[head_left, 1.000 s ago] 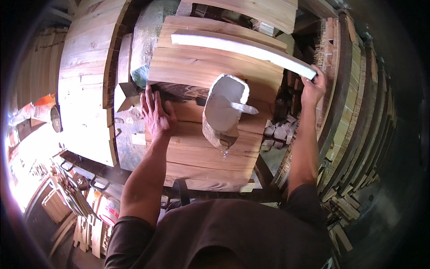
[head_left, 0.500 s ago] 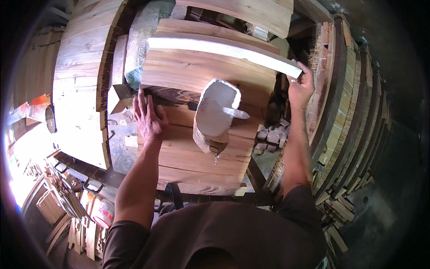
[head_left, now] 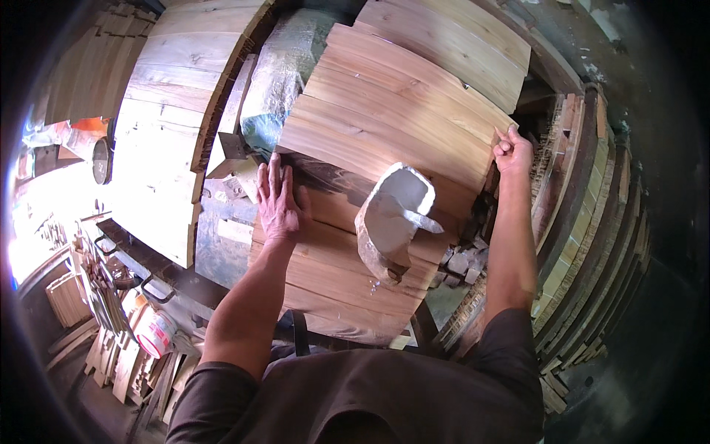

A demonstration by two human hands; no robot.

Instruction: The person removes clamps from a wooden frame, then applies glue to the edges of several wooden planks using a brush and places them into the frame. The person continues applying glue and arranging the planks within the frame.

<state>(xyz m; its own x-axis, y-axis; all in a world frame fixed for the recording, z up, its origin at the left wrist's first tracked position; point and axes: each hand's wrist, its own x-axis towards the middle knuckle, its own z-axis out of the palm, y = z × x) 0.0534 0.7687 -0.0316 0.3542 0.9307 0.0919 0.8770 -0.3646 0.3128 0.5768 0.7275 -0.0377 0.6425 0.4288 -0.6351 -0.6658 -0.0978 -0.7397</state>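
Observation:
My right hand (head_left: 512,150) is closed, its thumb and fingers at the right end of a long wooden strip (head_left: 473,103) along the far edge of the light wooden boards (head_left: 384,122). My left hand (head_left: 279,207) lies flat with fingers spread, its fingertips by the boards' left edge, near a dark-grained piece of wood (head_left: 325,174). Between my arms, a cut-open container (head_left: 373,240) smeared with white paste stands on the nearer boards (head_left: 347,277). A white-coated stick (head_left: 423,220) leans out over its rim.
A long light panel (head_left: 166,140) runs along the left, beside a plastic-wrapped bundle (head_left: 277,81). More boards (head_left: 458,44) lie at the far side. Stacked panels (head_left: 584,222) stand on the right. Lower left are wood offcuts (head_left: 122,362) and a white-and-red bucket (head_left: 154,333).
The strip's white-coated face, turned up before, no longer shows; the strip now sits against the boards. My right hand stays at its end. The whole view has shifted and turned slightly.

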